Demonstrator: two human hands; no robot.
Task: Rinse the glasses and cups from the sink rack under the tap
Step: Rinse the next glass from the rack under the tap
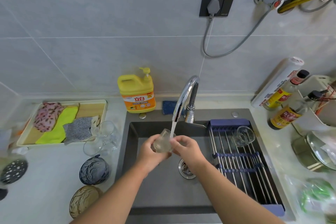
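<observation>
Left grip: fingers wrapped round the ribbed glass, cradling it from below, mouth tipped up to catch the water.
Right grip: closed on the glass's right side, steadying it.
Stream: pouring from the tap onto the glass, held over the sink so spill drains away.
Rack: one clear cup waiting, likely next.
Surface: clear glasses stand left of the sink, probably the rinsed ones.

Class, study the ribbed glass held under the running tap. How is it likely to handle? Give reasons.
Probably slippery: water from the tap runs over the ribbed glass, though its ribs may aid the grip. Likely stiff but fragile, being clear glass above a hard sink.
</observation>
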